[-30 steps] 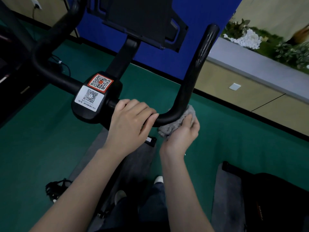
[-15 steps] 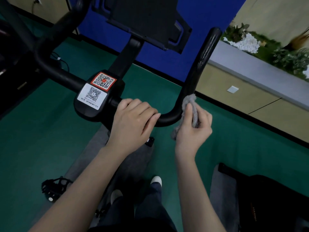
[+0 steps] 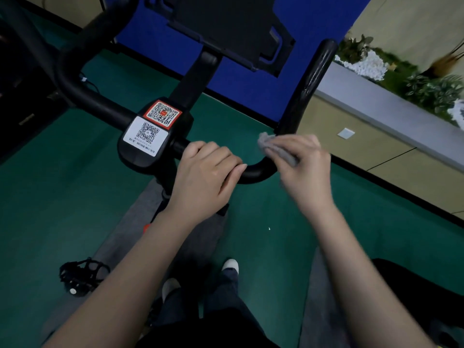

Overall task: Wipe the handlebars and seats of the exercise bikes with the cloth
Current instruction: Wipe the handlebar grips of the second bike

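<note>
Grey cloth (image 3: 270, 144) sits bunched in the right hand (image 3: 307, 172), whose fingers (image 3: 296, 143) curl round it and press it against the bend of the black handlebar (image 3: 310, 86). From there the horn's long axis rises toward one o'clock, so the next stroke likely runs up it. At nine o'clock from the cloth, the left hand (image 3: 206, 172) wraps the handlebar nearer its middle.

floor: smooth dark green floor (image 3: 62, 197) | mat: long grey floor mat (image 3: 140, 214) lying on it | back: bright blue flat wall panel (image 3: 313, 18) | right: pale tan wall boards (image 3: 376, 156) with a small white square plate (image 3: 346, 133) | above: long grey ledge (image 3: 371, 101) holding green leafy plants (image 3: 431, 89) and little white flowers (image 3: 364, 64) | light: dim
</note>
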Action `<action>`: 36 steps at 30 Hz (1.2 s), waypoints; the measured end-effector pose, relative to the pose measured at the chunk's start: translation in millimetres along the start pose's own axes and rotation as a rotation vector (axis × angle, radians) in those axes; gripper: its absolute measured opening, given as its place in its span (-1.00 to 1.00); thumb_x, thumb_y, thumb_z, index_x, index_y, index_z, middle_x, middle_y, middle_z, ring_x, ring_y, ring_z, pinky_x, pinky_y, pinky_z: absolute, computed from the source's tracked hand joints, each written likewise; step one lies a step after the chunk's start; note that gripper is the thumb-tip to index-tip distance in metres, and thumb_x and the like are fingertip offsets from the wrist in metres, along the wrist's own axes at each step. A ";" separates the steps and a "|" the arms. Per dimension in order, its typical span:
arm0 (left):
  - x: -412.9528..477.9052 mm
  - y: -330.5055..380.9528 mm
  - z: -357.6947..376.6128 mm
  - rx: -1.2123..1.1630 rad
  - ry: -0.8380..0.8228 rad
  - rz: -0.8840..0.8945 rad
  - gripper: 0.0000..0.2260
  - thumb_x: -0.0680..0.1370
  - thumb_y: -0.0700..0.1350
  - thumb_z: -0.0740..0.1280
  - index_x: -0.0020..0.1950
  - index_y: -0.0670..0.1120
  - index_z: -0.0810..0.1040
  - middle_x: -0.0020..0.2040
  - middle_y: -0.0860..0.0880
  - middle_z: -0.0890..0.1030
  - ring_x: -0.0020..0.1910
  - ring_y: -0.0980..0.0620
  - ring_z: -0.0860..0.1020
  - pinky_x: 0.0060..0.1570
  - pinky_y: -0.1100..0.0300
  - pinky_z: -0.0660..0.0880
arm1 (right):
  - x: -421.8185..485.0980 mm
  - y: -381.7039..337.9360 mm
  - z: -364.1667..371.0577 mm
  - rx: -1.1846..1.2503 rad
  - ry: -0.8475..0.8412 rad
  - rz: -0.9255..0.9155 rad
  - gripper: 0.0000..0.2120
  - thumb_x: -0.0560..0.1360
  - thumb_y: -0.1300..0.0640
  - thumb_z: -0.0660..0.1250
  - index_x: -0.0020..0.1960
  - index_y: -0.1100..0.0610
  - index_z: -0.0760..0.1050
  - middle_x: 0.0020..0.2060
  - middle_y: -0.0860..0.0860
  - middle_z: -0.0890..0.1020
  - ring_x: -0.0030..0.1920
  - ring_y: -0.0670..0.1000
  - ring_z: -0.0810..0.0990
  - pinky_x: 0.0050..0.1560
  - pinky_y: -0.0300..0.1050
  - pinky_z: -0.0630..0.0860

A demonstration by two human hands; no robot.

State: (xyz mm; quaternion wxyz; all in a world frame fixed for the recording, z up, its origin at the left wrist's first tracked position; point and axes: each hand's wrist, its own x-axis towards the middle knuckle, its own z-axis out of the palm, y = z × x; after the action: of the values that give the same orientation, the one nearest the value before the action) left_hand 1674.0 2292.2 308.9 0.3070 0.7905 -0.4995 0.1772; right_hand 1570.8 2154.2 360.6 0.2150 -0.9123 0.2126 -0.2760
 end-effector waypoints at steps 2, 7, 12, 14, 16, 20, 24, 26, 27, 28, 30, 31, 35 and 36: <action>-0.5 -0.2 -0.8 -0.001 -0.006 0.001 -0.71 0.64 -0.03 0.15 -0.11 -0.06 0.62 -0.20 0.05 0.60 -0.19 -0.03 0.52 0.02 0.12 0.28 | 21.8 2.5 -14.4 -0.063 -0.137 -0.031 -0.89 0.45 0.17 0.44 -0.04 0.16 0.68 -0.13 -0.06 0.67 0.02 0.02 0.53 0.06 -0.29 0.37; -1.1 1.0 -4.2 -0.018 -0.029 -0.004 -0.71 0.64 -0.02 0.15 -0.10 -0.07 0.62 -0.20 0.03 0.60 -0.18 -0.05 0.52 0.03 0.11 0.29 | 53.7 -5.4 -21.8 -0.258 -0.527 -0.173 -0.87 0.47 0.13 0.43 -0.02 0.15 0.68 -0.11 0.02 0.66 0.02 0.03 0.47 -0.02 -0.28 0.32; -2.0 0.5 -4.7 -0.012 -0.044 -0.009 -0.71 0.64 -0.01 0.15 -0.08 -0.06 0.62 -0.19 0.03 0.59 -0.15 -0.04 0.53 0.05 0.11 0.28 | 78.9 -17.0 -19.7 -0.386 -0.905 -0.154 -0.87 0.45 0.09 0.45 -0.03 0.11 0.67 -0.12 0.02 0.67 -0.09 0.07 0.62 -0.03 0.05 0.57; -2.3 0.2 -5.2 -0.016 -0.049 -0.009 -0.70 0.64 -0.01 0.13 -0.08 -0.07 0.62 -0.20 0.03 0.59 -0.15 -0.04 0.53 0.06 0.12 0.28 | 88.9 -18.4 -18.0 -0.445 -0.930 -0.169 -0.87 0.45 0.10 0.46 -0.03 0.10 0.66 -0.12 0.03 0.68 -0.09 0.02 0.61 0.00 0.01 0.56; -2.3 0.5 -5.9 -0.022 -0.049 -0.011 -0.69 0.64 -0.01 0.13 -0.08 -0.07 0.62 -0.20 0.03 0.59 -0.16 -0.04 0.52 0.06 0.11 0.28 | 94.5 -20.1 -14.2 -0.493 -0.940 -0.169 -0.87 0.44 0.11 0.46 -0.04 0.11 0.66 -0.13 0.03 0.68 -0.08 0.01 0.61 0.01 -0.01 0.56; -2.3 0.7 -4.9 -0.010 -0.051 -0.018 -0.69 0.64 -0.01 0.13 -0.09 -0.07 0.62 -0.21 0.02 0.58 -0.16 -0.05 0.52 0.05 0.11 0.28 | 101.4 -29.4 -3.3 -0.587 -1.111 -0.127 -0.93 0.43 0.08 0.45 -0.15 0.08 0.63 -0.29 0.09 0.68 -0.27 0.10 0.66 -0.16 0.12 0.64; -2.5 0.9 -4.3 -0.015 -0.038 -0.026 -0.70 0.64 -0.01 0.14 -0.09 -0.08 0.62 -0.21 0.02 0.58 -0.17 -0.05 0.51 0.05 0.10 0.28 | 114.7 -35.3 5.6 -0.745 -1.164 -0.167 -0.94 0.42 0.09 0.46 -0.17 0.06 0.61 -0.36 -0.02 0.62 -0.35 0.01 0.59 -0.18 -0.01 0.63; -2.6 0.9 -4.4 -0.013 -0.041 -0.028 -0.69 0.64 -0.01 0.14 -0.09 -0.08 0.62 -0.21 0.02 0.58 -0.16 -0.04 0.51 0.05 0.10 0.29 | 122.2 -35.4 9.5 -0.793 -1.161 -0.168 -0.93 0.41 0.09 0.47 -0.16 0.06 0.61 -0.33 -0.04 0.62 -0.25 0.04 0.62 -0.14 0.02 0.62; -2.7 1.0 -4.6 -0.014 -0.042 -0.030 -0.69 0.64 0.00 0.14 -0.09 -0.08 0.62 -0.21 0.02 0.58 -0.16 -0.04 0.51 0.05 0.10 0.29 | 125.4 -35.8 10.8 -0.805 -1.171 -0.161 -0.92 0.41 0.08 0.48 -0.16 0.07 0.61 -0.36 -0.06 0.61 -0.27 0.01 0.61 -0.18 -0.03 0.60; -2.8 1.3 -4.7 -0.017 -0.042 -0.030 -0.68 0.64 0.00 0.14 -0.09 -0.09 0.62 -0.21 0.02 0.58 -0.16 -0.05 0.51 0.05 0.10 0.29 | 128.5 -35.4 12.3 -0.808 -1.195 -0.147 -0.90 0.41 0.08 0.48 -0.16 0.08 0.60 -0.42 -0.09 0.59 -0.32 -0.05 0.59 -0.26 -0.13 0.56; -2.7 1.1 -5.1 -0.025 -0.043 -0.030 -0.68 0.64 0.00 0.14 -0.10 -0.09 0.62 -0.22 0.01 0.58 -0.16 -0.06 0.51 0.04 0.10 0.29 | 133.2 -36.7 15.0 -0.784 -1.294 -0.094 -0.89 0.43 0.10 0.47 -0.22 0.06 0.57 -0.54 -0.14 0.57 -0.46 -0.19 0.54 -0.45 -0.30 0.46; -2.7 0.9 -5.5 -0.027 -0.045 -0.029 -0.68 0.64 0.00 0.13 -0.10 -0.09 0.62 -0.22 0.01 0.58 -0.16 -0.06 0.51 0.04 0.10 0.29 | 134.2 -37.8 16.6 -0.764 -1.350 -0.074 -0.88 0.44 0.11 0.46 -0.25 0.02 0.56 -0.51 -0.14 0.60 -0.44 -0.19 0.55 -0.44 -0.31 0.45; -2.8 0.6 -6.5 -0.027 -0.051 -0.028 -0.67 0.64 0.00 0.13 -0.10 -0.10 0.62 -0.21 0.01 0.58 -0.16 -0.05 0.52 0.04 0.10 0.29 | 135.6 -39.1 20.8 -0.789 -1.420 -0.082 -0.90 0.46 0.12 0.45 -0.22 0.07 0.58 -0.36 -0.08 0.60 -0.29 -0.05 0.53 -0.29 -0.16 0.43; -2.9 0.5 -6.4 -0.029 -0.050 -0.027 -0.67 0.64 0.00 0.13 -0.10 -0.10 0.62 -0.21 0.01 0.58 -0.16 -0.05 0.52 0.04 0.10 0.29 | 137.0 -39.3 20.3 -0.823 -1.393 -0.099 -0.90 0.46 0.12 0.45 -0.17 0.11 0.56 -0.36 -0.09 0.57 -0.29 -0.06 0.51 -0.30 -0.15 0.41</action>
State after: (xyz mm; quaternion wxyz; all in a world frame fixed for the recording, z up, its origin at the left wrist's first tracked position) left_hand 1672.5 2298.2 312.2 0.3080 0.7969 -0.4987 0.1459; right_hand 1697.2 2122.5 421.8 -0.0673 -0.8892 0.0739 0.4464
